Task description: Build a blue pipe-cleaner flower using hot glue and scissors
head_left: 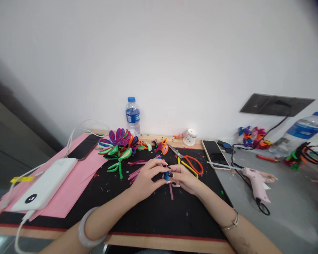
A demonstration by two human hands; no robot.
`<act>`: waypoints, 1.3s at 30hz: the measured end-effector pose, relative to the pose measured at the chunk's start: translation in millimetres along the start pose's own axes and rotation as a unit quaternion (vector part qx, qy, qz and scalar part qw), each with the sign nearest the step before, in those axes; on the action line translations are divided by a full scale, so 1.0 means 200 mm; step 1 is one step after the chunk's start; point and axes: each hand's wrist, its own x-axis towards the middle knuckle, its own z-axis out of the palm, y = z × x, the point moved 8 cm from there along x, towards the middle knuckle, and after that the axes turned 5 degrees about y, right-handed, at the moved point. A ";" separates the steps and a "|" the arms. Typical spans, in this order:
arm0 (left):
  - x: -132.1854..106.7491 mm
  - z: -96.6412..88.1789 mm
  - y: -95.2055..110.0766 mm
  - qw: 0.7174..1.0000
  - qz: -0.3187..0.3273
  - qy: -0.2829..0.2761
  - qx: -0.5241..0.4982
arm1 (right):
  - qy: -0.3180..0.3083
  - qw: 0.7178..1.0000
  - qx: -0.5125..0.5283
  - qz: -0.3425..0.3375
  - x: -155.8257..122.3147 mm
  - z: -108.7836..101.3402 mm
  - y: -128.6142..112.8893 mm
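Where the wooden surface (pixel 164 241) shows along its front edge, a red-rimmed black mat (pixel 148 218) covers most of it; pink sheets (pixel 69 190) spread toward the left edge; a bunch of fuzzy, many-coloured flowers (pixel 119 139) sits back left of centre, a bottle (pixel 133 115) standing behind it at the back edge; the left hand (pixel 149 176) and right hand (pixel 184 178) meet around the middle, fingers held narrow on one small piece; scissors (pixel 180 155) lie beyond the right hand; smallest, that blue piece (pixel 166 175) is pinched between both hands' fingertips.
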 end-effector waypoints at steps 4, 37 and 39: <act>0.00 0.00 0.00 1.000 0.012 0.008 0.000 | -0.001 1.000 0.002 -0.002 0.00 0.00 0.00; -0.01 0.00 0.01 1.000 0.022 0.014 0.013 | -0.007 0.999 0.025 -0.022 0.00 0.00 0.00; -0.01 0.00 0.01 0.999 0.024 0.018 0.015 | -0.008 1.000 0.022 -0.021 0.00 0.00 -0.01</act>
